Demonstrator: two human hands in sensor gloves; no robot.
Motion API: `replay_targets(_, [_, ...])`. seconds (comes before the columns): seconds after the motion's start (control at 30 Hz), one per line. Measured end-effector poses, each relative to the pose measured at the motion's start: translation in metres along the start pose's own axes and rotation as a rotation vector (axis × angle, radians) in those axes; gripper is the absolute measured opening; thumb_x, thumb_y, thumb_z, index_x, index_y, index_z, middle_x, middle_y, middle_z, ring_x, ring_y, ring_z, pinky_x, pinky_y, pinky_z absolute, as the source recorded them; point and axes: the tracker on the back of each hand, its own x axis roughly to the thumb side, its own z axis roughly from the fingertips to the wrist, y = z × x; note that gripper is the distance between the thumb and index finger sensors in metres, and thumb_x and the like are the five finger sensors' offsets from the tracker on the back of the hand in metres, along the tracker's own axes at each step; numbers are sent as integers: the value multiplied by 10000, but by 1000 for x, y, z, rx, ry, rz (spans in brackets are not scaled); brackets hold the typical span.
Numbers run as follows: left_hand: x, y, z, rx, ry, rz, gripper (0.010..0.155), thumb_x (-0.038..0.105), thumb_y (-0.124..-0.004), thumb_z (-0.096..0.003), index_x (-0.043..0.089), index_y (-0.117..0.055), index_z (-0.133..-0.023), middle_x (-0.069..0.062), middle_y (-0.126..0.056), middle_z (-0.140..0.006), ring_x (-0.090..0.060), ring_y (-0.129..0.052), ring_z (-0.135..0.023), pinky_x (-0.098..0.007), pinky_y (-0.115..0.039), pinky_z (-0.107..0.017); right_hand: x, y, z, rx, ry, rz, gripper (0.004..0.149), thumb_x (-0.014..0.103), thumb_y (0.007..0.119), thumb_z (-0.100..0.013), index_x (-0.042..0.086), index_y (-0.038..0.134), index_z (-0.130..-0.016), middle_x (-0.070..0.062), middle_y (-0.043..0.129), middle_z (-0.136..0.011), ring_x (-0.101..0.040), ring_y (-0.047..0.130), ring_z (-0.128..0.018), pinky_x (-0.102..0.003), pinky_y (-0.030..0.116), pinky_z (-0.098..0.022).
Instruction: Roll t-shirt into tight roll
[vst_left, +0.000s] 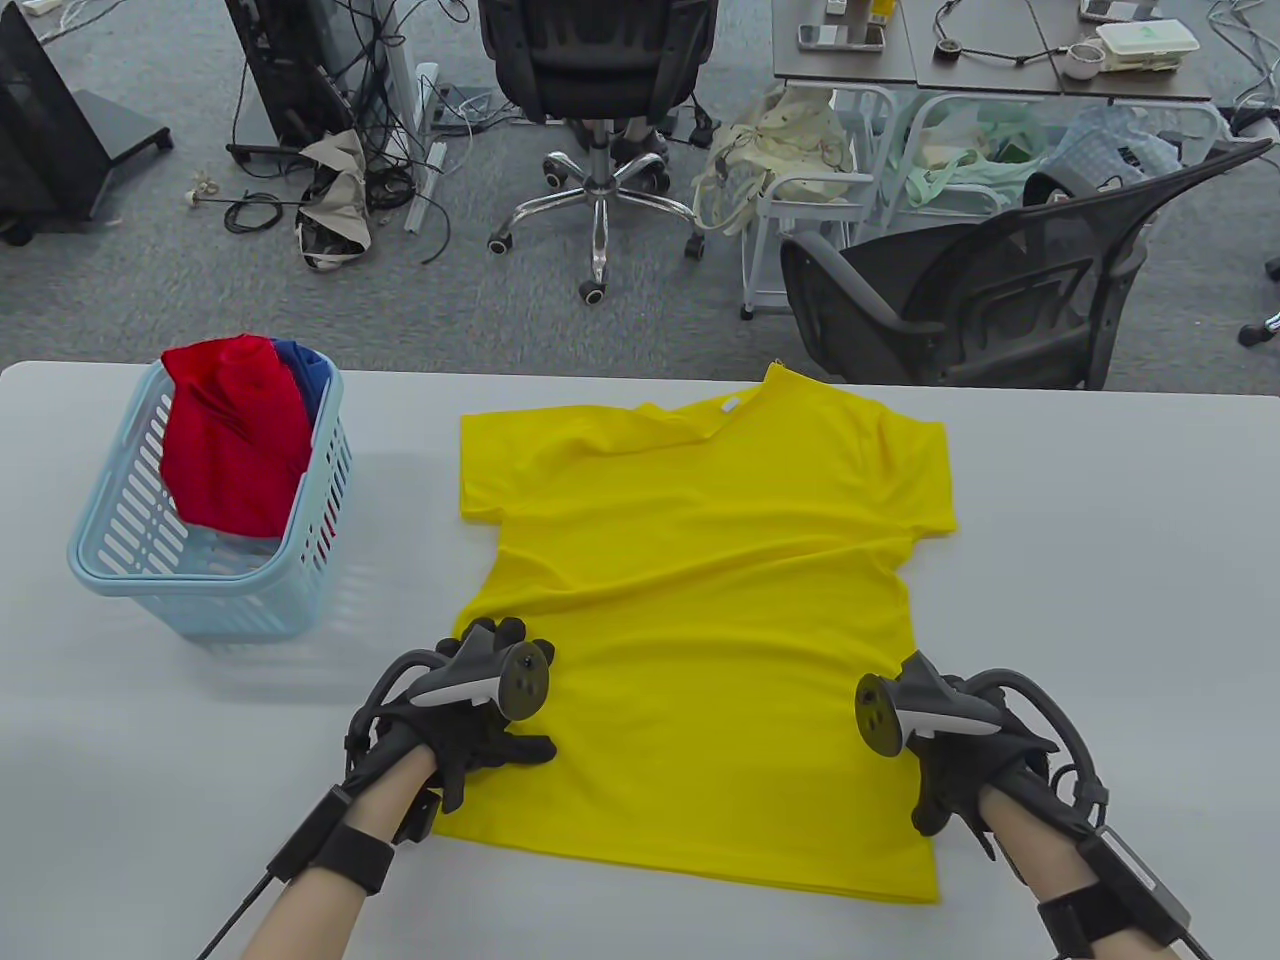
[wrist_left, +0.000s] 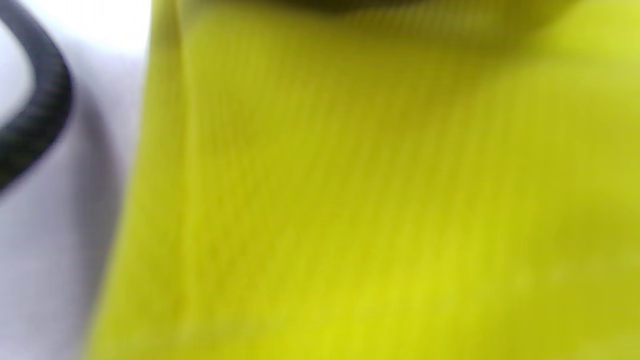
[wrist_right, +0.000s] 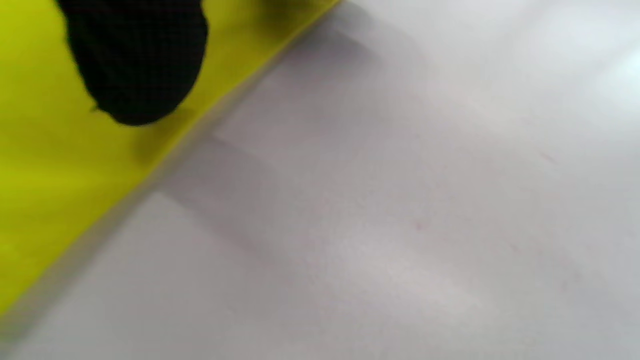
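Yellow t-shirt (vst_left: 700, 620) lies spread flat on the tabletop (vst_left: 1080, 600), collar far, nothing rolled yet. Left hand (vst_left: 470, 715) rests open-fingered on its near-left edge; right hand (vst_left: 950, 745) touches the right edge, apparently open too.

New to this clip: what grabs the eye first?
The bright yellow t-shirt spread flat mid-table, collar away from the person, not yet rolled. Both black-gloved hands rest on its lower part: the left hand near the shirt's left edge, the right hand at its right edge. Next, the pale blue slotted plastic basket at table left, holding red cloth and blue cloth.
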Motion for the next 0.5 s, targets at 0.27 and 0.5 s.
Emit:
replay_targets(0.27, [10, 22, 27, 309, 8, -14, 769, 632, -497, -504, 276, -336, -1166, -144, -396, -1256, -389, -562, -1124, -602, -538, -796, 17, 9, -20, -39, -92, -265, 769, 550, 569, -606, 275, 122, -1168, -88, 65, -1217, -433, 130, -1144, -636, 314, -766])
replay_targets(0.5, [4, 12, 17, 217, 27, -66, 768, 655, -428, -497, 294, -295, -1162, -132, -389, -1247, -405, -506, -1122, -592, -540, -789, -7, 3, 6, -113, 52, -285, 677, 529, 678, -583, 199, 522, -1153, -119, 494, -1208, -428, 538, -1117, -605, 501, -732])
